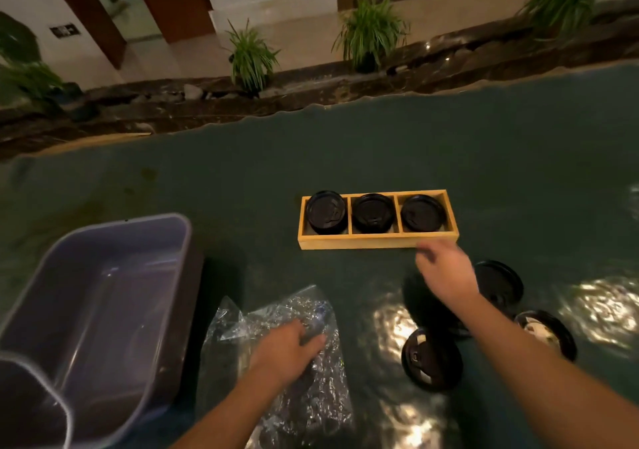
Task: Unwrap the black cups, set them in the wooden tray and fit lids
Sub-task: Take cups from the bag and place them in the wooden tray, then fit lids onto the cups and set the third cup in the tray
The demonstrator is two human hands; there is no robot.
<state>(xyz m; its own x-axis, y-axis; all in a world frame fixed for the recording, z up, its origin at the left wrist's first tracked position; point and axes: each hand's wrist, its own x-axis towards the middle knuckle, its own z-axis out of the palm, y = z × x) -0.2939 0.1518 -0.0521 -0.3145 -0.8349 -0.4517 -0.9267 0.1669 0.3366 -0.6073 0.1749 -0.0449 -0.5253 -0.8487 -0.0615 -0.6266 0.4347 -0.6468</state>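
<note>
Crinkled clear wrapping [294,355] lay closest, flat on the dark green table [484,158], with the left hand [287,351] pressing on it, fingers spread and relaxed rather than clenched. Beyond it the wooden tray [378,243] held three black cups, one per compartment: left cup [326,211], middle cup [373,211] and right cup [422,212], each apparently already lidded. The right hand [444,268] hovered just before the tray's near wall, fingers loosely curled, grasping nothing I could make out.

Judging by this, the fitting step looked finished and tidying remained; the wrapping probably wanted gathering into the grey bin [103,293] just to its left. Three spare lids [432,362] lay loose near the right forearm, liable to be brushed aside.
</note>
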